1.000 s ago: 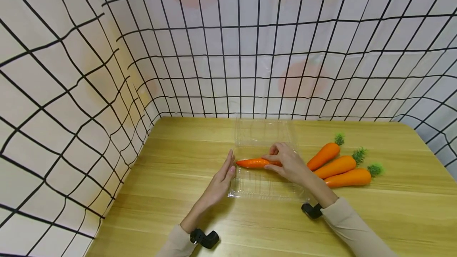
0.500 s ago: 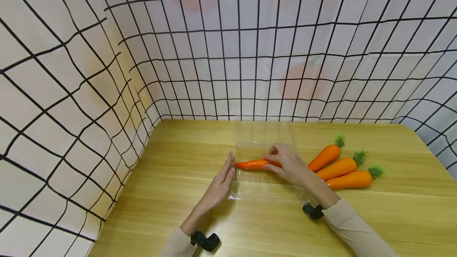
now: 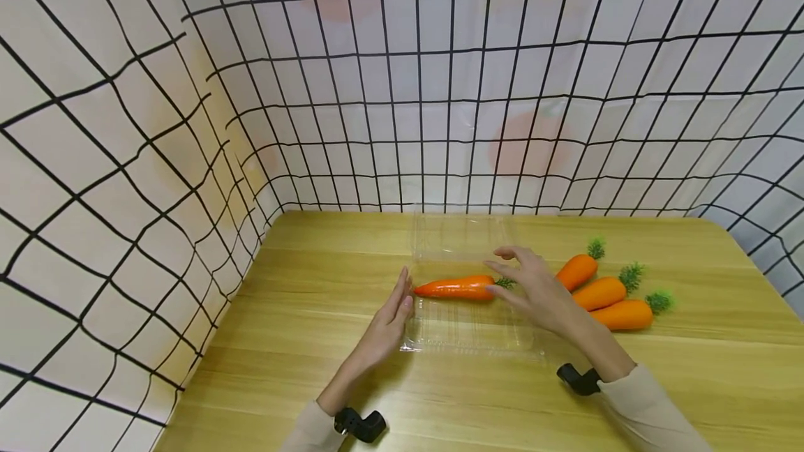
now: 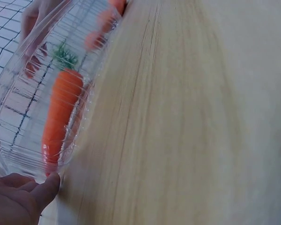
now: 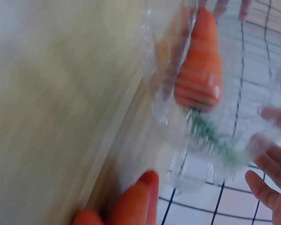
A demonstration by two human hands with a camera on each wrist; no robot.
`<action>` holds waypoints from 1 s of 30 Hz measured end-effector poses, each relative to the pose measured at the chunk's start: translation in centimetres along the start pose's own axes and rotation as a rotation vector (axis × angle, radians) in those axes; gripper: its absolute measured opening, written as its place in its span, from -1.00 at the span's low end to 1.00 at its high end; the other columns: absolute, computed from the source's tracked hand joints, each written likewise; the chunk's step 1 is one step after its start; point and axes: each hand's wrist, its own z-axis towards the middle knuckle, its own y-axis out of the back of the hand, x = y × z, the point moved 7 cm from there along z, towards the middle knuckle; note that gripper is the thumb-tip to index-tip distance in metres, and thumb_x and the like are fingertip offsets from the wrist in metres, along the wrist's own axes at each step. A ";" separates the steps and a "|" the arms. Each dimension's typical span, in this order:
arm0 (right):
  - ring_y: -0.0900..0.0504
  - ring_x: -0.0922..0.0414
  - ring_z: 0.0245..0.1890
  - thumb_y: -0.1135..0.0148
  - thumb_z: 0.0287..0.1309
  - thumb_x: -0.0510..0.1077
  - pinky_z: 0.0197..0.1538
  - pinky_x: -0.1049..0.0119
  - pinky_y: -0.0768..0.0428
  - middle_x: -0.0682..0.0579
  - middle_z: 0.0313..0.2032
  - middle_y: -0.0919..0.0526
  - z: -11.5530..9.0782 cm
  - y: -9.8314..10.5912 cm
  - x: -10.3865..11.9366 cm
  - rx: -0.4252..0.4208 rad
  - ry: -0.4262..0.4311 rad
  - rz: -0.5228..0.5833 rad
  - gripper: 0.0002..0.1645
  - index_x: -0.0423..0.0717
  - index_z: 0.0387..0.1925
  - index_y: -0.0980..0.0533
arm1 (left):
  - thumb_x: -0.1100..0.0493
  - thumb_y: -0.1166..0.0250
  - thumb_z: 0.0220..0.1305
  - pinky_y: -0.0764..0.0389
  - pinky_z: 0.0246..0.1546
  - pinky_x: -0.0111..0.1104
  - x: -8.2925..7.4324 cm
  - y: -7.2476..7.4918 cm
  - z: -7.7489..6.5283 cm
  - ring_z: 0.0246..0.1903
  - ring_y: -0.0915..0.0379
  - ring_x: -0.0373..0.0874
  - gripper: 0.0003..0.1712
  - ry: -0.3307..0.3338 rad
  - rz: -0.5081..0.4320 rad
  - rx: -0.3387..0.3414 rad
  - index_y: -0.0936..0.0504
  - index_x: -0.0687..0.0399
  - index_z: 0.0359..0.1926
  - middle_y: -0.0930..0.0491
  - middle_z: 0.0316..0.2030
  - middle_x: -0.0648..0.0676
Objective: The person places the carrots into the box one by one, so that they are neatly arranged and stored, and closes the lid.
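Wood-grained counter (image 3: 301,298) fills the lower frame, black-gridded backdrop (image 3: 467,82) above; centrally, straight-fingered left hand (image 3: 386,323) and spread right hand (image 3: 534,286) flank a carrot (image 3: 456,288).

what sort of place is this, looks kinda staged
Probably a staged tabletop recording spot, though the wider room isn't visible. Clues: a wood-grain table, a white backdrop with black grid lines behind it, and a small black device at each wrist.

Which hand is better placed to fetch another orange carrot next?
The right hand, I'd judge: it is open, holds nothing and is nearest the three orange, green-topped carrots. The left hand is at the opposite side of the clear plastic container.
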 end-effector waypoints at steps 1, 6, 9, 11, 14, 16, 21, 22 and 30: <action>-0.49 -0.19 0.26 -0.43 0.29 -0.06 0.25 -0.34 -0.51 -0.21 0.30 -0.51 -0.3 0.3 -0.2 -0.006 -0.005 -0.004 -0.44 -0.06 0.30 -0.59 | 0.16 0.21 0.72 -0.27 0.52 0.09 0.0 0.0 0.0 0.61 0.05 0.20 -0.31 -0.001 0.001 -0.001 0.26 0.03 0.68 0.08 0.64 0.29; -0.52 -0.22 0.23 -0.46 0.23 -0.14 0.21 -0.34 -0.52 -0.21 0.27 -0.54 -1.7 1.4 -0.7 -0.068 0.034 -0.033 -0.40 -0.09 0.29 -0.59 | 0.16 0.21 0.72 -0.26 0.52 0.08 0.1 0.0 0.0 0.61 0.04 0.19 -0.31 0.000 0.005 -0.005 0.26 0.04 0.68 0.07 0.64 0.29; -0.54 -0.24 0.19 -0.49 0.15 -0.19 0.15 -0.30 -0.55 -0.25 0.24 -0.56 -2.5 2.0 -1.1 -0.105 0.063 -0.052 -0.36 -0.10 0.29 -0.58 | 0.17 0.22 0.72 -0.27 0.51 0.08 0.1 0.0 0.0 0.61 0.05 0.19 -0.30 -0.001 -0.003 -0.001 0.27 0.05 0.68 0.09 0.64 0.29; -0.55 -0.26 0.16 -0.51 0.11 -0.22 0.11 -0.29 -0.57 -0.27 0.23 -0.56 -3.0 2.3 -1.5 -0.120 0.071 -0.069 -0.33 -0.09 0.30 -0.58 | 0.17 0.22 0.72 -0.27 0.51 0.07 0.1 0.0 0.0 0.62 0.06 0.19 -0.30 -0.003 -0.011 0.004 0.28 0.06 0.68 0.10 0.64 0.29; -0.56 -0.30 0.12 -0.51 0.10 -0.24 0.07 -0.31 -0.56 -0.29 0.22 -0.55 -3.7 2.8 -2.1 -0.130 0.061 -0.075 -0.30 -0.09 0.32 -0.56 | 0.18 0.22 0.72 -0.27 0.52 0.06 0.1 -0.1 0.1 0.62 0.08 0.18 -0.30 -0.004 -0.025 0.008 0.29 0.06 0.68 0.12 0.65 0.28; -0.55 -0.31 0.12 -0.50 0.11 -0.25 0.09 -0.35 -0.52 -0.30 0.21 -0.55 -4.2 3.1 -2.5 -0.128 0.047 -0.076 -0.30 -0.10 0.32 -0.55 | 0.18 0.22 0.72 -0.27 0.52 0.05 0.1 0.0 0.1 0.62 0.08 0.18 -0.30 -0.004 -0.027 0.007 0.28 0.05 0.68 0.12 0.65 0.28; -0.49 -0.32 0.20 -0.47 0.19 -0.19 0.11 -0.39 -0.49 -0.29 0.25 -0.52 -5.6 3.8 -3.5 -0.097 -0.005 -0.074 -0.30 -0.10 0.37 -0.51 | 0.19 0.22 0.72 -0.27 0.51 0.07 0.2 0.0 0.1 0.61 0.07 0.19 -0.30 -0.007 -0.019 0.010 0.29 0.07 0.68 0.10 0.64 0.31; -0.48 -0.32 0.21 -0.47 0.21 -0.17 0.11 -0.39 -0.49 -0.28 0.26 -0.51 -5.9 3.9 -3.7 -0.092 -0.013 -0.077 -0.29 -0.09 0.38 -0.50 | 0.18 0.22 0.72 -0.27 0.51 0.06 0.2 -0.1 0.1 0.61 0.06 0.19 -0.30 -0.004 -0.014 0.012 0.29 0.06 0.68 0.09 0.64 0.32; -0.40 -0.38 0.25 -0.45 0.24 -0.11 0.15 -0.48 -0.35 -0.30 0.26 -0.50 -7.5 4.7 -5.1 -0.092 -0.055 -0.052 -0.35 -0.08 0.34 -0.53 | 0.17 0.22 0.72 -0.27 0.52 0.05 0.2 -0.1 0.0 0.61 0.05 0.19 -0.30 0.006 -0.030 0.018 0.29 0.04 0.68 0.10 0.64 0.29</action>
